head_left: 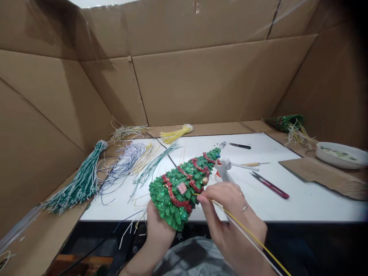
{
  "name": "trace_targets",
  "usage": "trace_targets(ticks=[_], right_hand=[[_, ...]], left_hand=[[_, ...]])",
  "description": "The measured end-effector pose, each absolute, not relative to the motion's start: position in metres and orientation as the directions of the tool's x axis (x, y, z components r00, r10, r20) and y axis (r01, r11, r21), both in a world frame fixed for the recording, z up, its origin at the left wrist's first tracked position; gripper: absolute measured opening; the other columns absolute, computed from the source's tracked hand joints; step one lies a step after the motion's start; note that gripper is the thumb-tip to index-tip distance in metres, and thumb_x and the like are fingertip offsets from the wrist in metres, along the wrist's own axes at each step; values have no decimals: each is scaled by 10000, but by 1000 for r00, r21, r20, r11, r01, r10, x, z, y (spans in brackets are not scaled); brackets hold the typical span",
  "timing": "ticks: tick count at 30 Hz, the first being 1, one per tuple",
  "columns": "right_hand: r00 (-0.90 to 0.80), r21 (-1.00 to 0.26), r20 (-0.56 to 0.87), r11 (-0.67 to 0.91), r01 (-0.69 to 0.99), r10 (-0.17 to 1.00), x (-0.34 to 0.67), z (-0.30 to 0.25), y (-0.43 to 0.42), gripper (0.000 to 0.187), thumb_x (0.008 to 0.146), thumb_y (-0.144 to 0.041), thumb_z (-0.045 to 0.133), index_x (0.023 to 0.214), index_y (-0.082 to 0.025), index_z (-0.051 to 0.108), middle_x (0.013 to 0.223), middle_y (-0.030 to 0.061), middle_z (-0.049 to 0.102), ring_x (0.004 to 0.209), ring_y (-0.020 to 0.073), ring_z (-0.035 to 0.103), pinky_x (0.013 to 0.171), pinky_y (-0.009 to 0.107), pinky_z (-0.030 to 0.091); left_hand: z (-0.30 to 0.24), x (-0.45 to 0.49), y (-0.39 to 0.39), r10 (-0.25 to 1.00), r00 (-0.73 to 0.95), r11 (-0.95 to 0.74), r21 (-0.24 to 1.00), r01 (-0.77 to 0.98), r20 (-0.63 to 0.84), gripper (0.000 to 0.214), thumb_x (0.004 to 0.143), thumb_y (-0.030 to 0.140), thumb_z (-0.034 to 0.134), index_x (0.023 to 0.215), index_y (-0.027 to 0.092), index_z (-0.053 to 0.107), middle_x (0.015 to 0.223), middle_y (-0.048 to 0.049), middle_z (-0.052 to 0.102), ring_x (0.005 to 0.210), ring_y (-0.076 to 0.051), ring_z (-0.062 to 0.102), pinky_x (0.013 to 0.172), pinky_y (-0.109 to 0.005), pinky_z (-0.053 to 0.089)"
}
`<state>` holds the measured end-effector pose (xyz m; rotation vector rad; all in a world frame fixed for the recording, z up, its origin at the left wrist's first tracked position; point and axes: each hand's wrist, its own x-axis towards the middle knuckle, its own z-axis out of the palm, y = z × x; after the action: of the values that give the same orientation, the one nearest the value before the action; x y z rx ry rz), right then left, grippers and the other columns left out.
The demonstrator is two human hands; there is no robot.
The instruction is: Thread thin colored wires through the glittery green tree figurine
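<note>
A green glittery Christmas tree figure (181, 188) with red garland lies tilted over the near edge of the white table (301, 199), tip pointing up and right. My left hand (156, 226) grips its base from below. My right hand (230, 211) is closed in a pinch on a thin yellow wire (247, 230), with the wire's end touching the tree's side. A white strand runs beside the yellow one toward me.
Bundles of green (80, 184), blue-white (126, 161) and yellow (175, 134) wires lie at left and back. A white glue gun (225, 168), red-handled snips (270, 186), an awl and a black pen lie at the middle. A white bowl (342, 155) sits right. Cardboard walls surround the table.
</note>
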<state>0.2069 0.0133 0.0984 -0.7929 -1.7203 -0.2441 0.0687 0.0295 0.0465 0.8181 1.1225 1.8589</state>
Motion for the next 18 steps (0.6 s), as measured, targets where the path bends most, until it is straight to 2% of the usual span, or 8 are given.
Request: trace_targets(ticks=[3,5,8,11,15,18], right_hand=[[-131,-257,892,722,642,433,205,99,12,126,925,-89,585,919,-209,549,723,3,616,673,138,579,681,283,509],[-134,-276,883,726,630,451,203,96,14,135,924,-85,584,900,-212,542,717,4,609,670,140,575,676,281,511],[-113,-284,897,754,592,427,200,90,16,174,902,-44,583,907,-210,532,740,17,618,696,149,590,719,297,532],[-75,-344,883,748,568,463,198,89,15,185,893,-36,596,913,-207,529,759,17,621,712,140,599,730,293,539],[-74,-453,809,698,555,584,200,94,12,198,906,-102,615,786,-221,512,668,-32,572,609,107,569,604,244,495],[-15,-504,798,681,532,602,203,95,13,81,910,-173,640,874,-219,583,685,-37,623,597,100,611,580,222,501]], left_hand=[[43,69,28,842,-511,-341,905,-255,173,319,557,164,845,863,222,775,787,-9,787,865,-257,749,775,-319,622],[42,69,27,850,-485,-354,906,-233,207,347,513,120,858,834,224,775,771,2,786,800,-238,749,782,-313,621],[45,69,26,882,-402,-355,907,-225,245,256,525,106,852,746,203,767,734,-10,782,711,-218,737,737,-302,623],[50,70,26,884,-404,-349,908,-232,236,198,558,118,840,727,188,766,768,-32,791,709,-221,737,674,-289,620],[53,70,28,885,-407,-341,911,-234,227,199,542,116,846,710,184,762,782,-48,791,839,-269,751,780,-329,620],[51,69,29,888,-394,-341,914,-218,237,237,533,113,848,739,199,770,765,-29,785,836,-260,751,792,-321,616]])
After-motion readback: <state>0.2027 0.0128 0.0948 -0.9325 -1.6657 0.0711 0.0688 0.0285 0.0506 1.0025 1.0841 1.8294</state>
